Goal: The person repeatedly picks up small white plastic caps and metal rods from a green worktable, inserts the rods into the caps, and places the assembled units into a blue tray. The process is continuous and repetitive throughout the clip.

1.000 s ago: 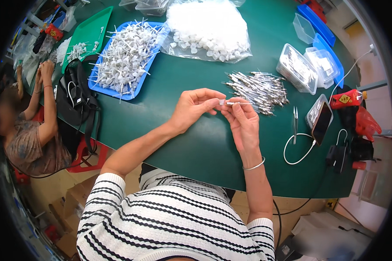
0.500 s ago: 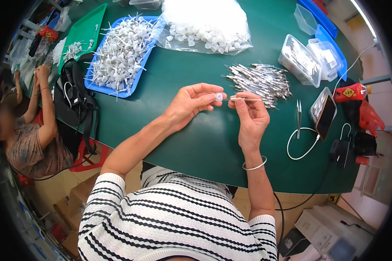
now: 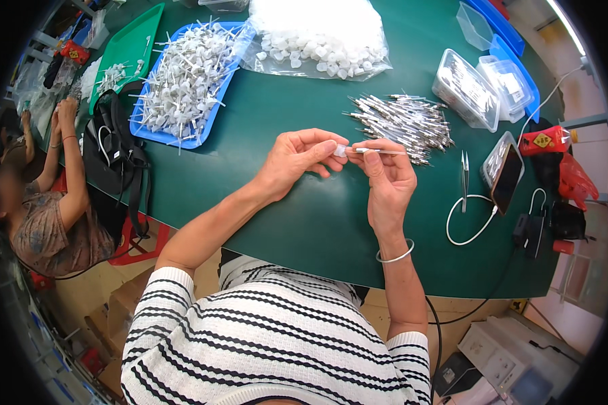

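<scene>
The small white cap (image 3: 340,151) has turned: half a second ago its round face showed, with a gap to the slim metal rod (image 3: 375,151); now it sits side-on, close by the rod's tip. I judge them better lined up, though I can't tell whether they touch. My left hand (image 3: 282,167) has its fingers pinched on the cap, my right hand (image 3: 389,189) pinches the rod, both above the desk (image 3: 297,236) between its near edge and the loose rod pile (image 3: 402,128). Toward the far left corner, a blue tray (image 3: 211,124) brims with white-headed stems; a clear bag (image 3: 317,27) at the far edge holds white caps.
</scene>
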Action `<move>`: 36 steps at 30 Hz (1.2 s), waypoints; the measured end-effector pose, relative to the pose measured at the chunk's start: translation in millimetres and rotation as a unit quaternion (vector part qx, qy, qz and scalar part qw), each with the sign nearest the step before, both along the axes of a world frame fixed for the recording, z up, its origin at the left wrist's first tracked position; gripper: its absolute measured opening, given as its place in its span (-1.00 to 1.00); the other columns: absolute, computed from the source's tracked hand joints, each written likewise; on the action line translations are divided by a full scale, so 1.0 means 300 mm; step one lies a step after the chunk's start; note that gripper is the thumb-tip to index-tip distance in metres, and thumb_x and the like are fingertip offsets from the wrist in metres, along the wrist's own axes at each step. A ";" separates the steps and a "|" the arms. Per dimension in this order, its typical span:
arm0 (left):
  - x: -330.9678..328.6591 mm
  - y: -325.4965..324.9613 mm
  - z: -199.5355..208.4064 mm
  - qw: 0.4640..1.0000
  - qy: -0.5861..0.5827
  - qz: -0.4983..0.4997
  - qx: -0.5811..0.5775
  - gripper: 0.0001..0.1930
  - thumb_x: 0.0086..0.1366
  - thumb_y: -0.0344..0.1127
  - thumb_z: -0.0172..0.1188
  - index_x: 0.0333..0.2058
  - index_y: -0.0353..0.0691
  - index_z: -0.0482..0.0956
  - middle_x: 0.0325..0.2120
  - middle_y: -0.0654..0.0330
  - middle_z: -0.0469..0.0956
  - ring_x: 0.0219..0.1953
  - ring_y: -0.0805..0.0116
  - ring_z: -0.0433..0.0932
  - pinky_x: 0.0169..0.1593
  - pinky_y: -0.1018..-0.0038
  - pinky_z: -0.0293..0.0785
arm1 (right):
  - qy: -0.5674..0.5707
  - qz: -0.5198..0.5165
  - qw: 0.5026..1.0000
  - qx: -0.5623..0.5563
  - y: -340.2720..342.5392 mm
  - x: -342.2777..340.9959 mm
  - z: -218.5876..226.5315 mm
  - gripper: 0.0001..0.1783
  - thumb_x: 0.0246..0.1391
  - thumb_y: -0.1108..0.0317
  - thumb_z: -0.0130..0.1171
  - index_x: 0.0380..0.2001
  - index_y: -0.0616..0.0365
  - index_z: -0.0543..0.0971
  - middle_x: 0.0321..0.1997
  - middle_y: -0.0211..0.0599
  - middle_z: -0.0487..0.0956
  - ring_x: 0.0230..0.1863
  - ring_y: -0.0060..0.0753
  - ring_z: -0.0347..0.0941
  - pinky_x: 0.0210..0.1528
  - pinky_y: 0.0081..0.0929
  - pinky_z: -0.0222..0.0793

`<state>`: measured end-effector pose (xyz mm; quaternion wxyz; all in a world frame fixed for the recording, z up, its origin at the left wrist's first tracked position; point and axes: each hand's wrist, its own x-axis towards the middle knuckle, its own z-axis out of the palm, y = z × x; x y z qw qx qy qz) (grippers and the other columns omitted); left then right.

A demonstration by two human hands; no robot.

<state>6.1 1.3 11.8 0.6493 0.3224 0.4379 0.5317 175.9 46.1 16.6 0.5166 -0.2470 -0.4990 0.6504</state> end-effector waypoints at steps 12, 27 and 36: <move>-0.015 0.010 0.006 0.995 -0.079 -0.011 -0.053 -0.73 0.29 -0.36 0.15 -0.08 -0.37 0.53 -0.26 0.09 0.61 -0.25 0.44 0.60 -0.24 0.65 0.55 | -0.040 -0.043 0.998 0.015 0.002 0.015 0.019 -0.88 0.16 0.50 0.13 -0.25 0.32 0.48 -0.26 -0.22 0.56 -0.24 -0.43 0.56 -0.14 -0.54 0.50; -0.012 0.015 -0.007 0.978 -0.183 -0.020 -0.099 -0.71 0.28 -0.39 0.14 -0.06 -0.41 0.49 -0.27 0.05 0.60 -0.29 0.41 0.62 -0.22 0.66 0.59 | -0.075 -0.060 0.995 0.031 -0.018 0.013 0.022 -0.89 0.13 0.52 0.17 -0.28 0.30 0.47 -0.32 -0.32 0.53 -0.29 -0.59 0.50 -0.23 -0.66 0.43; -0.008 0.008 -0.011 0.986 -0.141 -0.032 -0.089 -0.73 0.32 -0.37 0.10 -0.05 -0.38 0.50 -0.27 0.06 0.61 -0.27 0.41 0.63 -0.21 0.64 0.58 | -0.105 -0.067 0.991 0.042 -0.020 0.010 0.011 -0.89 0.12 0.50 0.19 -0.30 0.28 0.47 -0.36 -0.37 0.53 -0.33 -0.66 0.49 -0.31 -0.73 0.37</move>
